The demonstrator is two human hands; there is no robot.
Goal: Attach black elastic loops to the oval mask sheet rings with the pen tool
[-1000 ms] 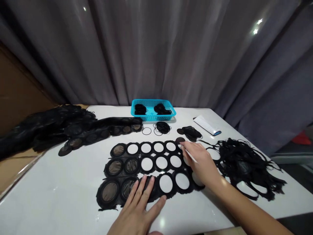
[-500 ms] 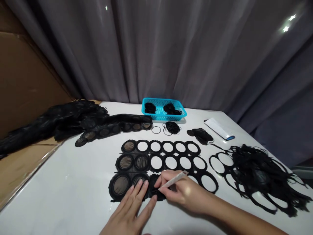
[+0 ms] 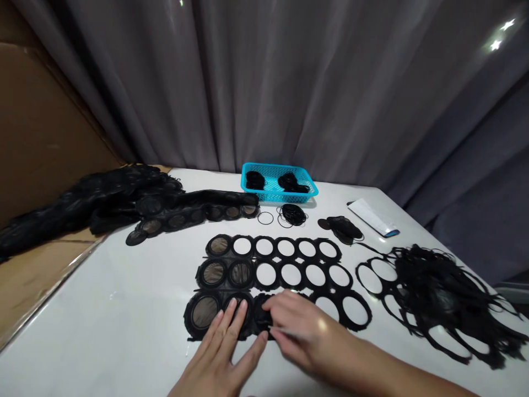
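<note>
A black sheet of joined rings [image 3: 203, 337] lies flat on the white table. Dark film discs fill some of the rings on its left side, while the others show white through them. My left hand [image 3: 221, 344] lies flat with fingers stretched over the second ring of the near row. Beside it, my right hand [image 3: 303, 331] pinches a slim, pale, pointed tool [image 3: 294, 333] whose exact kind I cannot make out. Its tip is at the third ring of the near row, close to my left thumb. Part of that ring is hidden under my right fingers.
A blue basket [image 3: 279, 197] with black ring bundles stands at the back. Before it lie a heap of thin black rings [image 3: 293, 215] and a single ring. Black ringed strips [image 3: 173, 221] spread leftward. Black scraps [image 3: 438, 298] and a white packet [image 3: 374, 218] lie right.
My right hand has turned over the third ring, and the tool now shows edge-on and lower. My left hand stays in nearly the same place. The view has shifted slightly.
</note>
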